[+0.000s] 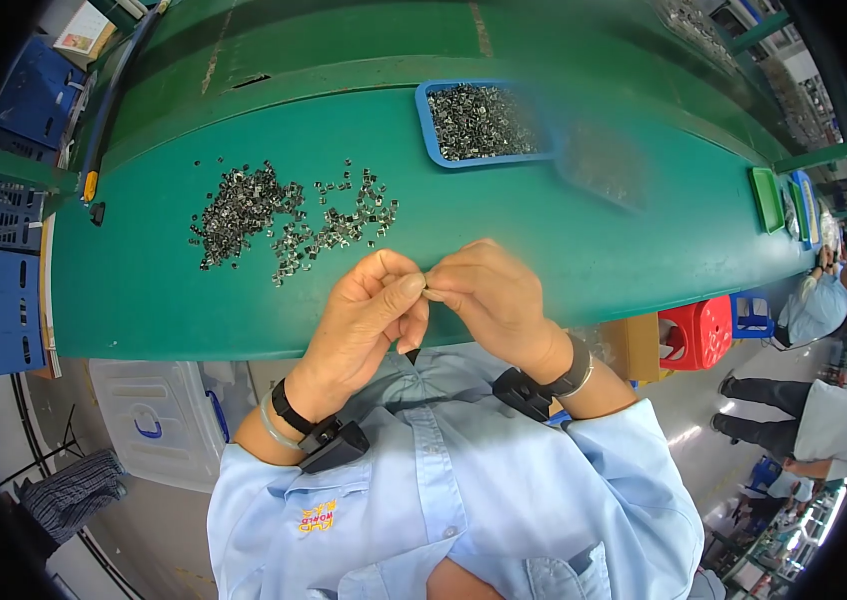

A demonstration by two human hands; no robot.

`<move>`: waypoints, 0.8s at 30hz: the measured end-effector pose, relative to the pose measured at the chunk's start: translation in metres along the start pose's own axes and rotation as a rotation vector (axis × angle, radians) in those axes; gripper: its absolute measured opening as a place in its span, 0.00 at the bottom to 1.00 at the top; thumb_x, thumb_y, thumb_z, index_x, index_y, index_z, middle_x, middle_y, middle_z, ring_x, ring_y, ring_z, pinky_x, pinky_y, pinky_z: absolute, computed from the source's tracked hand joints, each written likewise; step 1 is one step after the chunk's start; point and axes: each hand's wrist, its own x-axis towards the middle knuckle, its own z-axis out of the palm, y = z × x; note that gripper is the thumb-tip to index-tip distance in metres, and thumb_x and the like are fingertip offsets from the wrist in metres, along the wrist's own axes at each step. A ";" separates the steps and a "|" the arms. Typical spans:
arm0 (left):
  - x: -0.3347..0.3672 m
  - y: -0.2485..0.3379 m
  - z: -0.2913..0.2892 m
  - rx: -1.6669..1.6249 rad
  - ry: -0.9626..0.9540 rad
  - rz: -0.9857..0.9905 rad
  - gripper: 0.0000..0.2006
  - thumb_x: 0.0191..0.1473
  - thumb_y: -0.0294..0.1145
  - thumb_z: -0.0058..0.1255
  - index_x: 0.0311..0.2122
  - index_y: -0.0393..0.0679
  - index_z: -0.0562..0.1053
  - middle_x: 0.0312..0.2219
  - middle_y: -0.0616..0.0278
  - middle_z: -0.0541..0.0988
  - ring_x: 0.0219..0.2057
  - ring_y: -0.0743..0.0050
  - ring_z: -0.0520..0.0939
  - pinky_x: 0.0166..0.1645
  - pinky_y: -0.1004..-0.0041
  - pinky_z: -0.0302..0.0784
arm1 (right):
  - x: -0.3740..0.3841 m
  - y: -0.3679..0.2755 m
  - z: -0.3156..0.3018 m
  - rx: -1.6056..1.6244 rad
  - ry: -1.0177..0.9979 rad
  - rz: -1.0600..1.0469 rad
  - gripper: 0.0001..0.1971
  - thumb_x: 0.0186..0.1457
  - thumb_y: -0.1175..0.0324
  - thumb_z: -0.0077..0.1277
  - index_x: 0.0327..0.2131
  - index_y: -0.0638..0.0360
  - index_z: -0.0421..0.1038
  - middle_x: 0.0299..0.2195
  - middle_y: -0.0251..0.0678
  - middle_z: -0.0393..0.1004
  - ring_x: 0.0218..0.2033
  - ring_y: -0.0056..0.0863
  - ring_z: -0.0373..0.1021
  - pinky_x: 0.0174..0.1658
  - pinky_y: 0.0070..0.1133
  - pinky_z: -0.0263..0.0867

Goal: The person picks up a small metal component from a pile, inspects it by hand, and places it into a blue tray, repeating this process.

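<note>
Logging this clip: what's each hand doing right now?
Left hand: fingers pinched on a small metal part.
Right hand: fingers pinched on the same part.

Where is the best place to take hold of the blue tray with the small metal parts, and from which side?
Probably the near long rim of the blue tray, from the person's side. It lies flat on the green table, full of loose metal parts, so gripping the raised edge keeps it level.

two hands: left hand (364, 315) and right hand (494, 300), fingertips meeting on one tiny part (431, 293), too small to make out. one pile (284, 220) of small metal pieces up and left of the grip, too many to count. one blue tray (479, 122) above it. one red stool (701, 332) off right.
</note>
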 end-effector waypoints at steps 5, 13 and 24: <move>0.001 -0.001 0.001 -0.043 0.054 0.016 0.09 0.60 0.37 0.44 0.36 0.42 0.67 0.21 0.65 0.72 0.17 0.80 0.70 0.20 0.80 0.63 | 0.009 0.006 -0.003 -0.057 0.013 0.026 0.06 0.43 0.76 0.57 0.29 0.60 0.73 0.27 0.34 0.73 0.28 0.30 0.70 0.31 0.23 0.66; -0.012 -0.008 -0.025 -0.049 0.114 0.046 0.08 0.60 0.36 0.42 0.36 0.42 0.68 0.21 0.64 0.72 0.17 0.80 0.69 0.20 0.79 0.63 | 0.095 0.067 -0.031 -0.359 0.049 0.085 0.07 0.48 0.72 0.54 0.33 0.60 0.72 0.28 0.37 0.71 0.30 0.35 0.70 0.33 0.25 0.67; -0.010 -0.005 -0.036 -0.137 0.068 -0.004 0.08 0.60 0.34 0.43 0.36 0.41 0.68 0.20 0.64 0.71 0.17 0.79 0.70 0.20 0.79 0.64 | 0.063 0.061 0.011 -0.342 -0.473 -0.005 0.07 0.50 0.72 0.52 0.34 0.60 0.72 0.29 0.38 0.68 0.31 0.39 0.69 0.35 0.28 0.66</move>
